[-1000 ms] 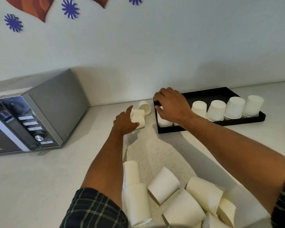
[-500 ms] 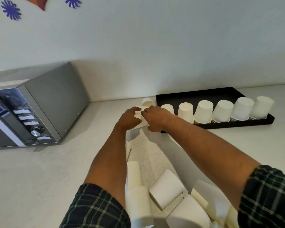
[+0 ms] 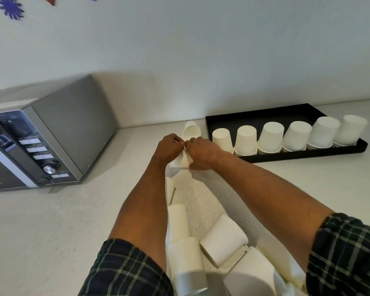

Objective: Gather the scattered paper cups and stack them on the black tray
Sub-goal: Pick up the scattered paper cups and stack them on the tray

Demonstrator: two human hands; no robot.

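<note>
Together, both hands grip paper cups at frame centre.
Left hand [image 3: 169, 147] and right hand [image 3: 201, 153] clasp nested cups [image 3: 183, 160], seemingly to fit them together, just left of the black tray [image 3: 286, 111] holding 6 upturned stacks [image 3: 271, 136]; loose cups [image 3: 220, 238] litter the lower bench [image 3: 51, 221].

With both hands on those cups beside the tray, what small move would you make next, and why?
Probably lift the cups that the left hand and right hand grip together, and set them upside down on the black tray beside the leftmost stack, since the row already stands there.
</note>
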